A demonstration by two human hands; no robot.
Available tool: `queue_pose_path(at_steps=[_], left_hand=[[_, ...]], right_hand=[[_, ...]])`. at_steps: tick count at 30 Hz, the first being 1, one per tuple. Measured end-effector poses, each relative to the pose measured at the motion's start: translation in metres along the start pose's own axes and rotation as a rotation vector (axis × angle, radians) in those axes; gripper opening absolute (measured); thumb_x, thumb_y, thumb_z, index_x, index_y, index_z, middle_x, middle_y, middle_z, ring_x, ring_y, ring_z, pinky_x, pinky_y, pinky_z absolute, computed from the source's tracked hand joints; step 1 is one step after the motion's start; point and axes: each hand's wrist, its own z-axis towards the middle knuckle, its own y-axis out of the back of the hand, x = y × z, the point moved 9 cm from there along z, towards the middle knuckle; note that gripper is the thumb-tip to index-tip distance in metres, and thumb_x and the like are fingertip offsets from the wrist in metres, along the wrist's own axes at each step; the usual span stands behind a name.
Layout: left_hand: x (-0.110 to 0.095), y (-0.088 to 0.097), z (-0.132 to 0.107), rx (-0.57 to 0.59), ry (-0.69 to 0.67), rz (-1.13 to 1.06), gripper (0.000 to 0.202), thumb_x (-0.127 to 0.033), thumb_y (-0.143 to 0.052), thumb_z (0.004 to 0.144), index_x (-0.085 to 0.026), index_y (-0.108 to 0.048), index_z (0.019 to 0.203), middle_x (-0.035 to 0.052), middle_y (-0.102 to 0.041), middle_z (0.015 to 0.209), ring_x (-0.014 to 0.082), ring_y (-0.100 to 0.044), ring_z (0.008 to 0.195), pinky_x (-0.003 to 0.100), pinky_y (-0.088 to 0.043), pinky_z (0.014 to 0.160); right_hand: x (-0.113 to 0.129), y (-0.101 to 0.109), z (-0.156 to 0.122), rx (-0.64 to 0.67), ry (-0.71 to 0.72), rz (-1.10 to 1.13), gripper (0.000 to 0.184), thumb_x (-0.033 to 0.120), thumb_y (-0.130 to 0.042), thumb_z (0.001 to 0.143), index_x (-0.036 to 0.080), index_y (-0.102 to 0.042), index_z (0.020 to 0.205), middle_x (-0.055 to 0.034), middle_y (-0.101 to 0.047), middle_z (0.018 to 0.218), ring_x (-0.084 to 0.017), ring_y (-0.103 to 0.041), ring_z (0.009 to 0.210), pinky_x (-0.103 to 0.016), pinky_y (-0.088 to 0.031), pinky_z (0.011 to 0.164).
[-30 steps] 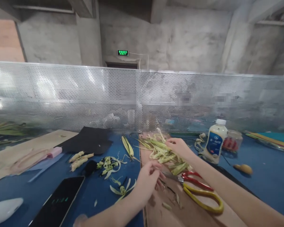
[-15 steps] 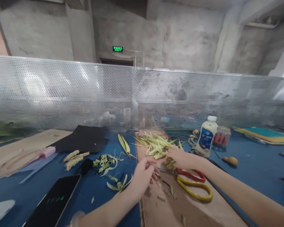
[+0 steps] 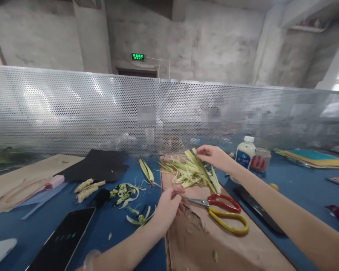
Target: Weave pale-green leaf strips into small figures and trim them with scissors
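Note:
My right hand (image 3: 216, 156) is raised at the far end of the board, its thumb and fingers pinching the upper end of a long green leaf strip (image 3: 203, 168). Beneath it spreads a heap of pale yellow-green leaf strips (image 3: 183, 175). My left hand (image 3: 171, 203) rests over the board's left edge with its fingers curled together; whatever they may hold is hidden. By those fingertips lie the blades of scissors (image 3: 209, 203) with one red and one yellow handle. Small leaf scraps (image 3: 216, 256) dot the brown board (image 3: 243, 256).
To the left are a phone (image 3: 63, 241), leaf-made pieces (image 3: 127, 194), pale twisted pieces (image 3: 87, 190) and black sheet (image 3: 93, 165). A milk-like bottle (image 3: 245, 152), a clear jar (image 3: 260, 160) and a dark elongated object (image 3: 258, 210) stand or lie right. A perforated metal screen (image 3: 115, 113) closes the back.
My right hand has moved up and away from beside the scissors, lifting the end of a leaf strip. My left hand stays nearly in place. The view has shifted slightly.

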Motion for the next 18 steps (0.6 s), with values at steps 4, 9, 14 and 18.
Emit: queue_pose_path(at_steps=[4,9,14,18], left_hand=[[-0.001,0.000,0.000,0.002,-0.003,0.008,0.016,-0.014,-0.041,0.074,-0.016,-0.051,0.086,-0.0013,-0.058,0.066,0.0090,-0.051,0.046,0.019,-0.033,0.040],[-0.001,-0.001,0.002,0.010,-0.020,0.030,0.016,-0.013,-0.039,0.075,-0.015,-0.050,0.087,-0.0009,-0.057,0.066,0.0082,-0.050,0.044,0.018,-0.032,0.039],[0.002,-0.007,0.003,0.057,-0.044,0.054,0.014,-0.014,-0.040,0.076,-0.015,-0.050,0.086,-0.0009,-0.058,0.065,0.0072,-0.050,0.041,0.018,-0.031,0.037],[0.002,-0.010,0.002,0.077,-0.056,0.072,0.017,-0.011,-0.040,0.072,-0.015,-0.051,0.084,-0.0013,-0.058,0.064,0.0065,-0.048,0.039,0.017,-0.029,0.036]], right_hand=[[0.008,0.003,0.008,-0.083,-0.033,0.288,0.023,0.028,-0.054,0.077,0.016,-0.057,0.098,0.0006,-0.060,0.077,-0.009,-0.050,0.056,-0.025,-0.042,0.055],[0.003,-0.005,0.012,-0.209,-0.068,0.511,0.014,0.026,-0.051,0.084,0.014,-0.052,0.090,0.0010,-0.056,0.075,-0.011,-0.055,0.063,-0.029,-0.048,0.062],[0.008,-0.037,0.005,-0.070,-0.099,0.546,0.022,0.017,-0.048,0.080,0.018,-0.050,0.101,-0.0034,-0.059,0.100,-0.014,-0.061,0.080,-0.032,-0.050,0.073],[-0.003,-0.063,-0.005,0.134,-0.193,0.379,0.017,0.011,-0.055,0.076,0.014,-0.057,0.092,-0.0057,-0.060,0.097,-0.014,-0.062,0.072,-0.028,-0.051,0.058]])
